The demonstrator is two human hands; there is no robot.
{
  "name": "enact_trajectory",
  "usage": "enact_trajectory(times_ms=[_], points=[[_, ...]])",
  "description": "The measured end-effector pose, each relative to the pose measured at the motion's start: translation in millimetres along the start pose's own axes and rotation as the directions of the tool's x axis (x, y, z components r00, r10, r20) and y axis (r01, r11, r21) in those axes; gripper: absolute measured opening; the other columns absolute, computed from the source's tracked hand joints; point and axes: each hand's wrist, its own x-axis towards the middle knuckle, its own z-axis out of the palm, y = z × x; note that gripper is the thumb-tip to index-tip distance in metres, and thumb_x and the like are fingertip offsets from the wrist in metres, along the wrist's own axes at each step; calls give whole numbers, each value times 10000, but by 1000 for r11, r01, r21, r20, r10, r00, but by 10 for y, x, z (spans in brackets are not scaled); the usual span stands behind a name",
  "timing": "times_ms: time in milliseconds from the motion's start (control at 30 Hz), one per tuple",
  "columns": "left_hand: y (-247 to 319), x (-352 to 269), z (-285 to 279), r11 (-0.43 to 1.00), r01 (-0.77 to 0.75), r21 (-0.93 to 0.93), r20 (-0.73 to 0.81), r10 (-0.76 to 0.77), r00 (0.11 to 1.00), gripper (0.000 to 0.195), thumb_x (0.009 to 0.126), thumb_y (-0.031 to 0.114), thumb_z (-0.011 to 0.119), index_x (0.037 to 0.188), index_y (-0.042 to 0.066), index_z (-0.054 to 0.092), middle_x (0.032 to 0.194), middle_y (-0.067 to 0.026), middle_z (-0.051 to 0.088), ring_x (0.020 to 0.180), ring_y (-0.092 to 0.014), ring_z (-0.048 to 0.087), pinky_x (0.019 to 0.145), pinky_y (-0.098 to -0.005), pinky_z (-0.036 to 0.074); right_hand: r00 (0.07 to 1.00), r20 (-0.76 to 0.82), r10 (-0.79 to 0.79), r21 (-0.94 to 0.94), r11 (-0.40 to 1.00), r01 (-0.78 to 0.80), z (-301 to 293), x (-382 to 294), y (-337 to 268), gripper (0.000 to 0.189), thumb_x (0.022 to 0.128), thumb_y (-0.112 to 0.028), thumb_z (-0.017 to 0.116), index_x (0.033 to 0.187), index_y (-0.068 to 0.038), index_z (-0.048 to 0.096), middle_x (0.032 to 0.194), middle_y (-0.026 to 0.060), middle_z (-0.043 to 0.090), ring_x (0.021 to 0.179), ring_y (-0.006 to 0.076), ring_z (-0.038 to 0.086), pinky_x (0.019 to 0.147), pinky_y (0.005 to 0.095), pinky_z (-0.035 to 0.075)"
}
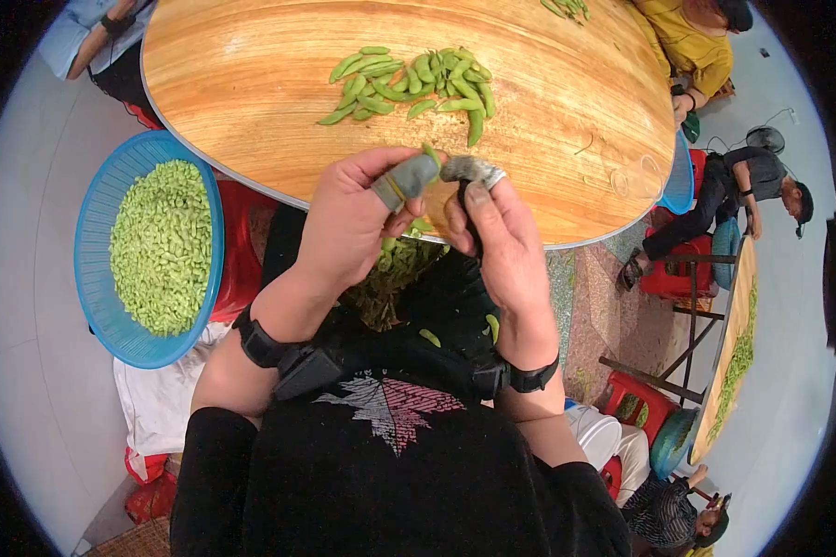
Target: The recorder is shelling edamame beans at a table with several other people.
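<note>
My left hand, its thumb in a grey rubber cover, pinches a green soybean pod over the near edge of the round wooden table. Close beside it, my right hand is closed around a dark, slim tool whose kind I cannot tell; a worn silvery wrap covers a fingertip. Beyond both hands lies a loose pile of green soybean pods. Below them, pods and husks fill a dark container or bag at my lap, partly hidden by my hands.
At the left, a blue plastic basket of shelled beans stands by a red stool. A clear plastic cup is near the table's right edge. Two loose pods lie on my dark clothing. Several people sit around, some at another table.
</note>
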Motion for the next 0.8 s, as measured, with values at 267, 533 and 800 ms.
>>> enact_trajectory(times_ms=[267, 533, 800], points=[[12, -58, 80, 999, 18, 35, -67, -16, 998, 124, 869, 112, 591, 942, 13, 607, 669, -1, 571, 533, -42, 453, 462, -164, 321, 998, 43, 41, -136, 990, -35, 22, -69, 59, 188, 954, -167, 449, 1037, -15, 524, 659, -54, 423, 575, 26, 366, 505, 182, 305], [-1, -103, 5, 947, -146, 287, -115, 185, 976, 145, 843, 101, 628, 964, 21, 641, 761, 12, 619, 638, -18, 498, 519, -158, 347, 954, 210, 215, 258, 929, -267, 37, -81, 29, 147, 963, -164, 423, 941, -59, 523, 649, -18, 443, 516, 40, 337, 444, 178, 270], [18, -155, -76, 993, -9, 115, 51, 4, 999, 210, 830, 161, 651, 993, 44, 590, 832, 37, 572, 638, -11, 462, 530, -150, 334, 958, 172, 228, 246, 932, -266, 103, -80, 117, 120, 950, -144, 452, 904, -67, 532, 613, -43, 433, 504, 30, 341, 439, 179, 265]])
